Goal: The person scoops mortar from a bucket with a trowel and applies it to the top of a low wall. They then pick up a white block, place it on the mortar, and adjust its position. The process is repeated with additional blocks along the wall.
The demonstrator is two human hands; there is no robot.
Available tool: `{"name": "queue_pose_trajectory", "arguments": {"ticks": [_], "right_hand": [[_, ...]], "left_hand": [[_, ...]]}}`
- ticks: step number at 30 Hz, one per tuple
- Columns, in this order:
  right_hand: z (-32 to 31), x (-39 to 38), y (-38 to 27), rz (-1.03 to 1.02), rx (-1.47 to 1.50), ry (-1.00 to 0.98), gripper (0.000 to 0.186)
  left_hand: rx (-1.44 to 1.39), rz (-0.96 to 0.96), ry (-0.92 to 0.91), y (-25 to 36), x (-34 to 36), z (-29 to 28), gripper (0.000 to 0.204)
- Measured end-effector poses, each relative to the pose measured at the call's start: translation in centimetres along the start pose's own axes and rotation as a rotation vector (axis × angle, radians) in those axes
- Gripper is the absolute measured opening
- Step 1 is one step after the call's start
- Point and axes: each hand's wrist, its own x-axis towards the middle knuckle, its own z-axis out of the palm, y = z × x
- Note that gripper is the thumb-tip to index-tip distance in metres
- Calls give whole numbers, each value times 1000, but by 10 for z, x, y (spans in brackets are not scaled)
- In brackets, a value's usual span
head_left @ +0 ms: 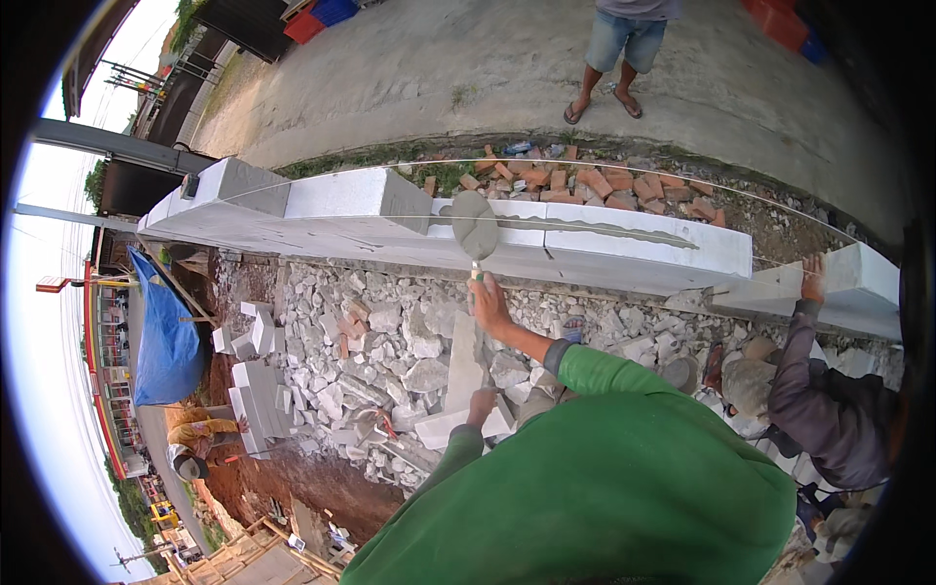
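My right hand [491,307] is closed round the handle of a trowel [475,264]. Wet grey mortar [475,222] covers the trowel's blade, over the top of a low white block wall [639,263]. A strip of mortar [614,230] runs along the top of the lower course, to the right of the blade. Lower down, my left hand [481,407] grips a long pale block [465,366] above the rubble; its fingers are partly hidden. Left of the trowel, a higher white block [361,198] sits on the wall.
A taut string [663,173] runs along the wall. Broken concrete [385,322] and stacked blocks [258,400] lie on the near side, brick pieces [595,183] beyond. A co-worker's hand [812,278] touches the wall at right. Other people are at far left and top.
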Motion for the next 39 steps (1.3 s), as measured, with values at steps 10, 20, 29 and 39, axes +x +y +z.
{"name": "queue_pose_trajectory", "arguments": {"ticks": [10, 20, 29, 39], "right_hand": [[237, 55, -27, -475, -843, 426, 58], [188, -32, -32, -101, -256, -96, 51], [-209, -129, 81, 39, -871, -168, 38], [-455, -331, 192, 1160, -557, 786, 36]], "left_hand": [[-722, -511, -112, -49, -113, 65, 39], [-783, -470, -86, -9, -104, 65, 45], [-586, -475, -106, 68, -17, -13, 46], [-297, -525, -390, 111, 22, -30, 41]]}}
